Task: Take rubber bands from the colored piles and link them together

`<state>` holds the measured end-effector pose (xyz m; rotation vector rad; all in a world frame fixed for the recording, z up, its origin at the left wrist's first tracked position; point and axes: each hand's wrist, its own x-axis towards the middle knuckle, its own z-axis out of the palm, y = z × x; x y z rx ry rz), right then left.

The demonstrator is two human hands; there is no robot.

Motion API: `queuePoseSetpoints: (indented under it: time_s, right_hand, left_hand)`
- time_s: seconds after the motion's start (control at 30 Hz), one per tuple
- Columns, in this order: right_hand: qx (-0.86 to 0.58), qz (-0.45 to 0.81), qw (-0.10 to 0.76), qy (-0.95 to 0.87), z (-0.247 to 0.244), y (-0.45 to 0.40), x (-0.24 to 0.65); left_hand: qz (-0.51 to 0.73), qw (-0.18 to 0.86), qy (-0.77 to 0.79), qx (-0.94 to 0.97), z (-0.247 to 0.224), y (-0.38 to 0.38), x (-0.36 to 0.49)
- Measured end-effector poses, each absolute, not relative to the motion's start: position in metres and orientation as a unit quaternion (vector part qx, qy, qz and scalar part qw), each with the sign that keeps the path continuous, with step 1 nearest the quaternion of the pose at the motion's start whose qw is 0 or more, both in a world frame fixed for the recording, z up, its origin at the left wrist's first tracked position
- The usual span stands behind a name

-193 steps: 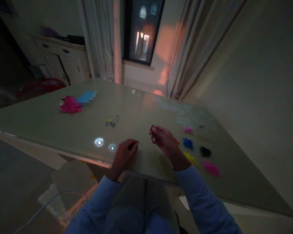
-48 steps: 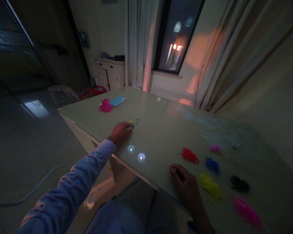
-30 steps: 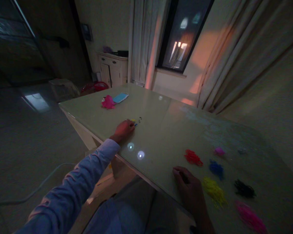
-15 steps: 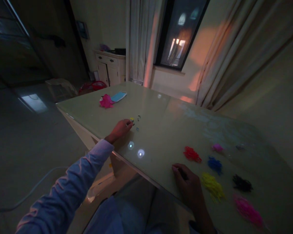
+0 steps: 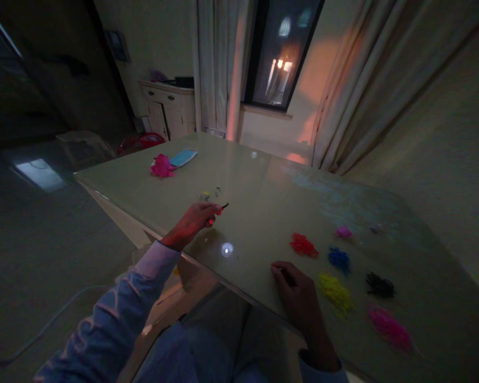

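Note:
My left hand (image 5: 193, 222) is raised just over the table, its thumb and fingers pinched on a small black rubber band (image 5: 225, 206) that sticks out to the right. Behind it lie a small yellow piece (image 5: 205, 194) and a few tiny dark loops (image 5: 217, 190). Near the front edge rests my right hand (image 5: 299, 295), fingers curled together; anything inside them is hidden. Beside it are a red pile (image 5: 303, 244) and a yellow pile (image 5: 335, 292) of rubber bands. Farther right sit blue (image 5: 339, 259), black (image 5: 380, 285) and pink (image 5: 390, 327) piles.
A blue face mask (image 5: 184, 157) and a crumpled bright pink item (image 5: 162, 166) lie at the table's far left. A small pink bundle (image 5: 344, 232) sits behind the blue pile. Curtains, a window (image 5: 281, 58) and a cabinet (image 5: 170, 109) stand beyond the table (image 5: 259, 213).
My left hand has lifted off the tabletop, moving slightly toward me with the black rubber band now showing in its fingertips. My right hand keeps its curled pose. The whole view has shifted a little.

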<state>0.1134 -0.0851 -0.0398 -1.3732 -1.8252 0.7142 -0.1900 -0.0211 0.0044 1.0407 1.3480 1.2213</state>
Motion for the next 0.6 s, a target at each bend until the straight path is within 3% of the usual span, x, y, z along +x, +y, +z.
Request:
queuePoseSetpoints:
  time_s: [0.2,0.6]
  right_hand:
    - [-0.533,0.277,0.371,-0.708,-0.039,-0.086,0.112]
    - [-0.532,0.292,0.38,-0.698,-0.037,-0.086,0.108]
  left_hand:
    - [0.52,0.574,0.489,0.402,0.01,-0.04,-0.149]
    - [0.524,0.587,0.444,0.429,0.016,-0.057,-0.085]
